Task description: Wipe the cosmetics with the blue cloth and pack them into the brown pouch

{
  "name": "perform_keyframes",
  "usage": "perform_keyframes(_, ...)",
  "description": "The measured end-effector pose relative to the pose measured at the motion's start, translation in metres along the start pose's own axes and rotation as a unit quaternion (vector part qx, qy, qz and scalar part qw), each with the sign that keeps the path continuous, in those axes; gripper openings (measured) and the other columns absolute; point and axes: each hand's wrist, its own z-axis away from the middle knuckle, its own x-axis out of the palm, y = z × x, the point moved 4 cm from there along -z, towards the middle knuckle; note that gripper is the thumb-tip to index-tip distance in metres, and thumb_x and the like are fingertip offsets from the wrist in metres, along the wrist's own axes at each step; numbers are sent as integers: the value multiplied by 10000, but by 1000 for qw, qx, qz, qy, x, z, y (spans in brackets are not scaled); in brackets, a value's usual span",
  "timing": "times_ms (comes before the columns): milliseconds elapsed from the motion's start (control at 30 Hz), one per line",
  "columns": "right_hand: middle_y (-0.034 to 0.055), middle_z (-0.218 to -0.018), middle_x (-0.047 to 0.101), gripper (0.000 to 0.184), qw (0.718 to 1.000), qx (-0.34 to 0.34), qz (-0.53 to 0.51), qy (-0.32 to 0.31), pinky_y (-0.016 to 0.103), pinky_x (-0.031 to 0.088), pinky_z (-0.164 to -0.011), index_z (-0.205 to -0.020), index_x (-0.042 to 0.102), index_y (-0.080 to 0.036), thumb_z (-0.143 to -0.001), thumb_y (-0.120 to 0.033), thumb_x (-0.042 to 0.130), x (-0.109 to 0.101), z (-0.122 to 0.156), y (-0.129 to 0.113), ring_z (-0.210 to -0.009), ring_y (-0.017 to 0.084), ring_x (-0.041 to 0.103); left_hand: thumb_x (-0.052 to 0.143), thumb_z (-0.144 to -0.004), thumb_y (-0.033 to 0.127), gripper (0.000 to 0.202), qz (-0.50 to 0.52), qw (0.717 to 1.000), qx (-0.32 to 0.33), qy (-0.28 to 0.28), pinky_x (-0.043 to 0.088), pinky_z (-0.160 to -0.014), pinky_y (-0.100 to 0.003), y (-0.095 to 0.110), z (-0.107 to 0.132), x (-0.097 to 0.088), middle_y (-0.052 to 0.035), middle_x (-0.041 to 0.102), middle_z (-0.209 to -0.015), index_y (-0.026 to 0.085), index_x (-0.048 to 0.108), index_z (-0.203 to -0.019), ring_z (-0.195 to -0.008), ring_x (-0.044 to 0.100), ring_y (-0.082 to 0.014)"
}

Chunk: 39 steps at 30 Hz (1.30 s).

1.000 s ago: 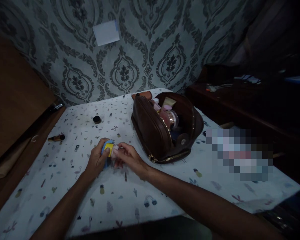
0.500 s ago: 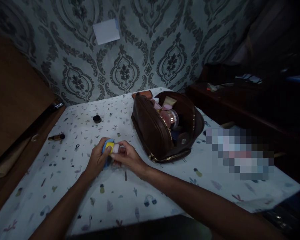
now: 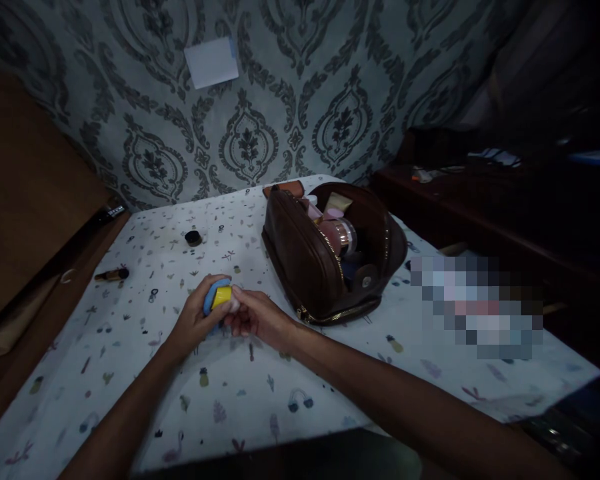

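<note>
The small blue and yellow item (image 3: 217,297) sits between both hands, just above the counter (image 3: 240,400) near its middle and left of the bag. The left grip (image 3: 194,325) is clenched around the item's blue side, thumb over the top and fingers curled beneath. The right grip (image 3: 258,319) meets it from the other side, its fingertips (image 3: 238,293) pinched on the yellow end, where a pale pink bit (image 3: 234,305) shows; whether that bit is a separate piece cannot be told. As far as the dim light allows, the item's long axis runs roughly from hand to hand, blue end toward the left grip and yellow end toward the right, tilted slightly up at the right. Just right of the hands a brown zip bag (image 3: 305,267) stands unzipped, mouth upward, holding a pink jar (image 3: 338,235), a beige tube (image 3: 338,203) and other small bottles packed close together. Farther back on the counter lie a small black cap (image 3: 193,237) and, near the left edge, a dark stick-shaped thing (image 3: 112,274), well apart from the hands.
</note>
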Motion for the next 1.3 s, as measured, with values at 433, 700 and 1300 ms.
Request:
perform_keyframes(433, -42, -613, 654, 538, 999, -43, 2, 5, 184, 364, -435, -836, 532, -189, -693, -647, 775, 1, 2, -2, -466, 89, 582, 510, -913, 547, 390, -28, 1000, -4, 2, 464, -701, -282, -1, 0, 2, 8, 609, -816, 186, 592, -1032, -725, 570, -169)
perform_keyframes(700, 92, -652, 706, 576, 987, 120, -109, -20, 162, 399, -456, -882, 653, -91, -1062, -495, 284, 3, -2, 6, -486, 90, 595, 325, -991, 580, 540, 20, 995, -3, 96, 493, -937, -342, -10, 4, -2, -91, 645, -1208, 187, 548, -1285, -1076, 623, -222)
perform_keyframes(1300, -20, -720, 671, 409, 988, 54, -139, -28, 218, 429, -560, -878, 652, -156, -836, -559, 711, 1, -2, 6, -645, 109, 640, 548, -974, 360, 534, -124, 979, 158, 19, 419, -1154, -417, -11, 4, 5, -91, 552, -1486, 271, 445, -1490, -1381, 506, -243)
